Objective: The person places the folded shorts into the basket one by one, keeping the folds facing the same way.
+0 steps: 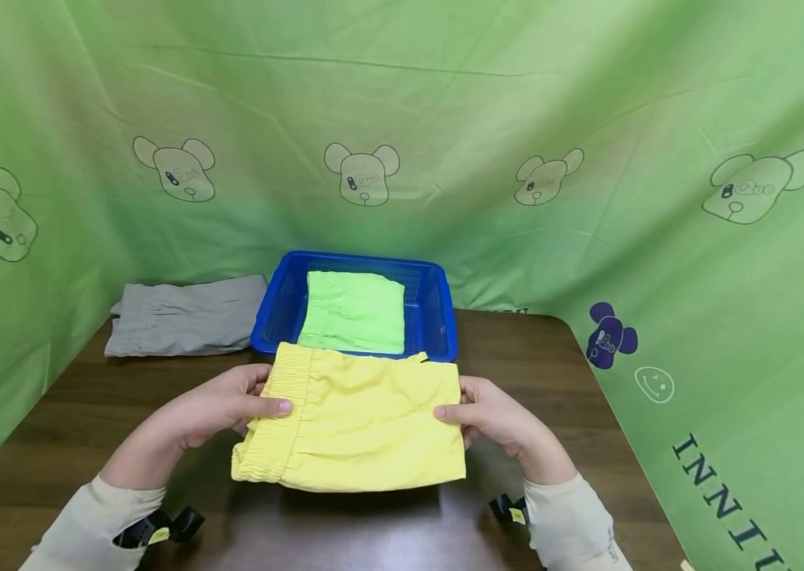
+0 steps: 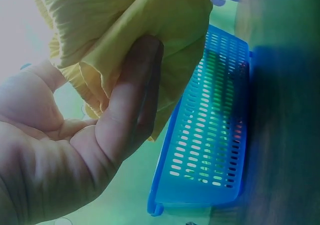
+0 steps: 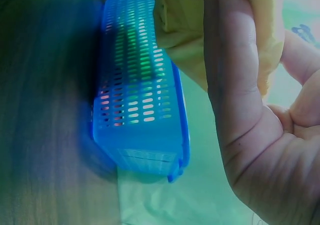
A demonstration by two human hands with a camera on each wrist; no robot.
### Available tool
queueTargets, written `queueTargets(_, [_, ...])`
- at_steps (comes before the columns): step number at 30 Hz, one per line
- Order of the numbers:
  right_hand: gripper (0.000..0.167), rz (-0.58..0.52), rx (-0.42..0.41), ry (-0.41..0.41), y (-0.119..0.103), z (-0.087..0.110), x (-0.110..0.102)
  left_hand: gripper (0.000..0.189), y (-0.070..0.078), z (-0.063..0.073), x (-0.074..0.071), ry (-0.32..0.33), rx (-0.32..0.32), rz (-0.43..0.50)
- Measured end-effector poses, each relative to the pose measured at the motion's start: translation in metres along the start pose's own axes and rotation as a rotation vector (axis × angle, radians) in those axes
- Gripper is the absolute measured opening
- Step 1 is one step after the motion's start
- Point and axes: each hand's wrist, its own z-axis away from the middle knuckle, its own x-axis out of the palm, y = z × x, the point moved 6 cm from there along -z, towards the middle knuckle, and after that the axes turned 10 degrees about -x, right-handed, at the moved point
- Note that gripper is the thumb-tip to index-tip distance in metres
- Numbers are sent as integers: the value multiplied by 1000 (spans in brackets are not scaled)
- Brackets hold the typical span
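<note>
Folded yellow shorts (image 1: 366, 420) with a gathered elastic waistband are held up off the table in front of a blue basket (image 1: 448, 317). My left hand (image 1: 220, 404) grips them at the waistband end, thumb on top and fingers beneath. At the opposite end my right hand (image 1: 498, 416) pinches the leg side in the same way. The left wrist view shows the fingers of that hand spread under the yellow cloth. Inside the basket lies a folded bright green garment (image 1: 355, 313) with a gathered band; its near edge is close behind the yellow shorts.
A folded grey garment (image 1: 184, 317) lies on the brown wooden table (image 1: 537, 357), left of the basket. Green cloth (image 1: 445, 103) printed with bear heads hangs behind and along both sides of the table.
</note>
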Motion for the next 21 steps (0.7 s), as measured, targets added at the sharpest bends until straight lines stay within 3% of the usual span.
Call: queueTargets(21, [45,-59,-64,81,-10,-2,-2,63,3,-1,-3,55,21,12])
